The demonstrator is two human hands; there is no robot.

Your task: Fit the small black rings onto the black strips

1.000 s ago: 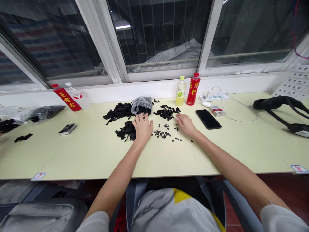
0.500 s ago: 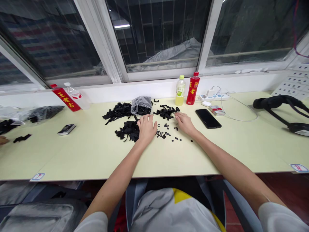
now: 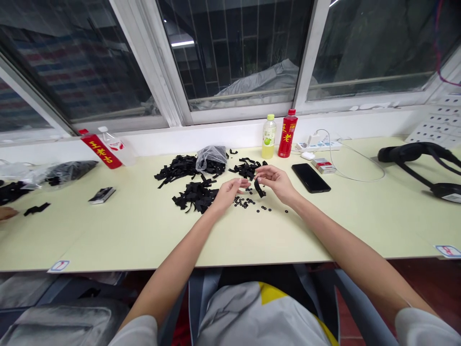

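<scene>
My right hand is raised a little off the table and pinches a short black strap that hangs from its fingers. My left hand is lifted beside it, fingers pinched together toward the strap; what it holds is too small to make out. Below both hands lie several small black rings scattered on the pale table. A pile of black straps sits just left of my left hand, with more straps behind the hands.
A crumpled clear bag lies on a larger strap heap. Two drink bottles stand at the back, a phone and a small box to the right, a black headset far right. Another person's hand shows at the left edge.
Both hands rose from the table and came together. The right hand picked a black strap from the pile behind it; the left hand left the strap pile and pinched shut.
</scene>
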